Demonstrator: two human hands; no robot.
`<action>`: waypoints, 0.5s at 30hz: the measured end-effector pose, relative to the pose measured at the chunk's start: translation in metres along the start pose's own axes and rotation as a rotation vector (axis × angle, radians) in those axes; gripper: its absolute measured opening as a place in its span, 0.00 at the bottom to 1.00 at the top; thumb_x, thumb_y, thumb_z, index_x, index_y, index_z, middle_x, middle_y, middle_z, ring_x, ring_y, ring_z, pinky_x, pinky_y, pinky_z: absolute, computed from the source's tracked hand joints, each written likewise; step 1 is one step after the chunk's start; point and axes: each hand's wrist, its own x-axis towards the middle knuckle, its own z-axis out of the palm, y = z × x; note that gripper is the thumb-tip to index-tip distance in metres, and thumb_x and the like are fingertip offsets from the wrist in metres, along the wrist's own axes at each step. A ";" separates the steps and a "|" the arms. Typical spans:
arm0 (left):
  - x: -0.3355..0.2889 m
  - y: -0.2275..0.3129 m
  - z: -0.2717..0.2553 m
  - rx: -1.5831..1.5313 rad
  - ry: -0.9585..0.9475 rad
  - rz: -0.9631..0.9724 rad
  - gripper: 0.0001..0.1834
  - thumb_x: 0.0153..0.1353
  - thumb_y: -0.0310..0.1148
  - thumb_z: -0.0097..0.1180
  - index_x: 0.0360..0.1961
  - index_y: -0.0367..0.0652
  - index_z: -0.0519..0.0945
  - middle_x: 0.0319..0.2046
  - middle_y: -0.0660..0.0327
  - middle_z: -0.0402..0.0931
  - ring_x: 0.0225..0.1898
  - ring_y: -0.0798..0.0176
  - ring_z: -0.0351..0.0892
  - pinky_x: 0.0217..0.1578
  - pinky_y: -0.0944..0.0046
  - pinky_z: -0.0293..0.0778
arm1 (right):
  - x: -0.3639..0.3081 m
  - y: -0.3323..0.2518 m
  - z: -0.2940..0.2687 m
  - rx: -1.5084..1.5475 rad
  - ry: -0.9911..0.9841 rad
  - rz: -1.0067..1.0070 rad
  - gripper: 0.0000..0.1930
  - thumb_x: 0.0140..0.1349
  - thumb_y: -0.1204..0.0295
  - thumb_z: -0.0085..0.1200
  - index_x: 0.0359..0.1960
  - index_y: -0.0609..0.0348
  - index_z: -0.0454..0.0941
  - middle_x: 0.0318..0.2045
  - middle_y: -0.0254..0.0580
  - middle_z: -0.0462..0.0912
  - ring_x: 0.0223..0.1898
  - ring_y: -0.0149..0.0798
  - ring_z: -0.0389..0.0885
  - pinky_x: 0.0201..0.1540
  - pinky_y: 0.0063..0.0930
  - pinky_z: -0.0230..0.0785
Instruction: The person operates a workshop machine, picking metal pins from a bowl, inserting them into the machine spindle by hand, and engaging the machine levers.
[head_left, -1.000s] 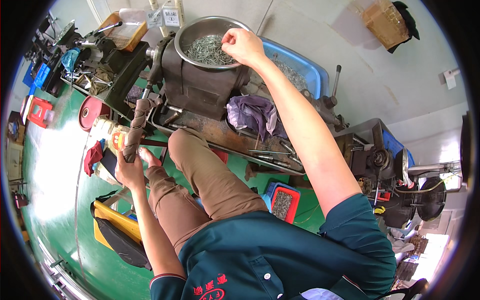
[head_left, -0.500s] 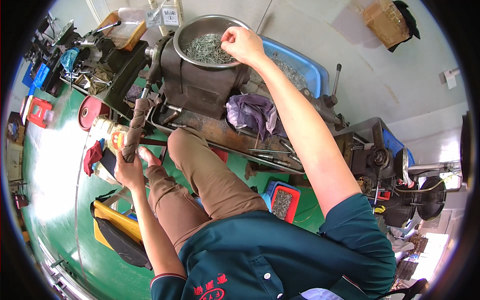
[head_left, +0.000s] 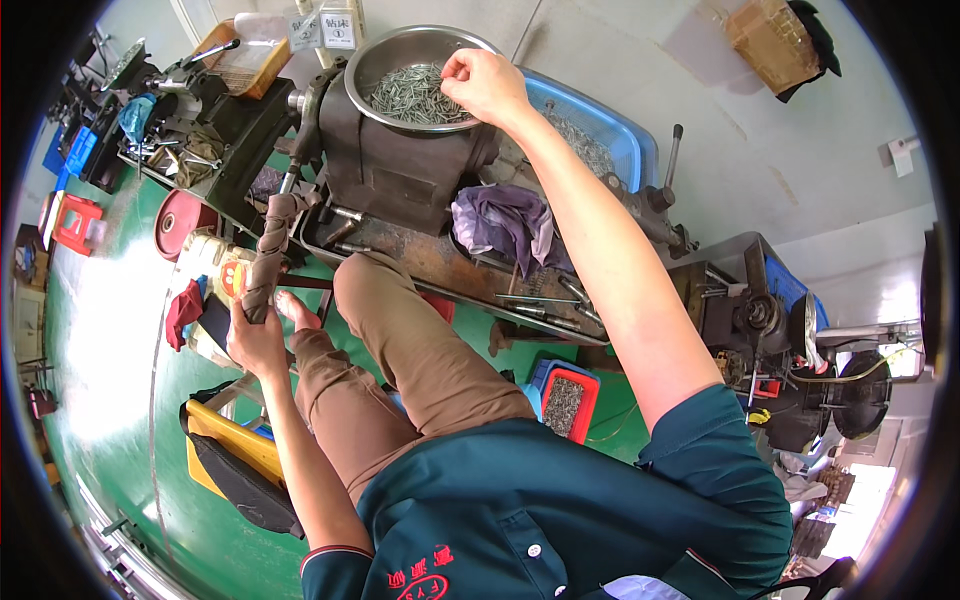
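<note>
The left hand (head_left: 257, 347) has its fingers curled round the lower end of one cloth-wrapped lever (head_left: 270, 245), just as half a second ago. Rightward, one steel bowl (head_left: 395, 52) sits on the machine block (head_left: 388, 185) behind the tabletop's (head_left: 430, 252) front edge, holding metal pins (head_left: 408, 95) too heaped for me to count. The right hand (head_left: 490, 87) has likewise stayed at the bowl's right rim, its fingers bunched narrow; whether they pinch a pin, I can't tell from here. One crumpled purple cloth (head_left: 500, 222) lies just beside the block. Farther right, one blue tub (head_left: 635, 150) is partly hidden behind the right forearm (head_left: 600, 230), its contents hard to make out.
</note>
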 end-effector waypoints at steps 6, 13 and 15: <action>0.000 -0.002 0.002 0.015 0.002 -0.005 0.17 0.36 0.34 0.56 0.31 0.41 0.73 0.21 0.49 0.73 0.25 0.46 0.73 0.26 0.55 0.67 | 0.001 0.000 0.001 0.002 0.008 -0.002 0.08 0.40 0.65 0.50 0.22 0.52 0.76 0.22 0.35 0.78 0.28 0.38 0.76 0.33 0.30 0.67; 0.000 -0.001 0.002 0.031 0.007 -0.012 0.18 0.37 0.35 0.55 0.33 0.41 0.74 0.22 0.50 0.73 0.26 0.47 0.73 0.26 0.56 0.68 | 0.000 -0.001 0.000 0.031 0.025 0.001 0.08 0.39 0.65 0.50 0.22 0.53 0.76 0.21 0.34 0.77 0.27 0.36 0.76 0.32 0.28 0.67; 0.000 0.000 0.001 0.028 0.005 -0.017 0.18 0.37 0.35 0.55 0.33 0.41 0.74 0.22 0.50 0.73 0.26 0.47 0.73 0.26 0.56 0.68 | 0.000 -0.001 0.000 0.034 0.025 0.000 0.08 0.39 0.65 0.50 0.22 0.53 0.76 0.21 0.34 0.77 0.27 0.36 0.76 0.31 0.28 0.67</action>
